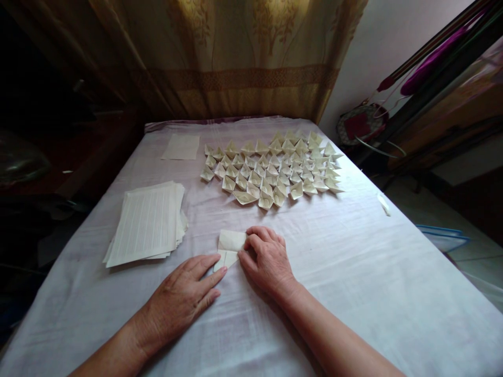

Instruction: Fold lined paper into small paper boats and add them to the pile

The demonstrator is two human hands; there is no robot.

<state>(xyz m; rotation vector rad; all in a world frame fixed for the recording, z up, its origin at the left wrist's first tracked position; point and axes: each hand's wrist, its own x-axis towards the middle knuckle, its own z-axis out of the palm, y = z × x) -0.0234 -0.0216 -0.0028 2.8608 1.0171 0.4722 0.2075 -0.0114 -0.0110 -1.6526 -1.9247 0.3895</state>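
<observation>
A small folded piece of pale paper (229, 246) lies on the white cloth in front of me. My left hand (181, 295) rests flat, fingers stretched out, with its fingertips pressing the paper's lower corner. My right hand (265, 257) is curled, its fingertips pinching the paper's right edge. Beyond them sits a wide cluster of several finished folded paper boats (275, 166).
A stack of printed sheets (147, 222) lies at the left, and a single sheet (181, 147) further back. The cloth-covered table (373, 283) ends at a curtain (236, 57) behind. A paper scrap (384, 203) lies near the right edge; dark furniture stands on both sides.
</observation>
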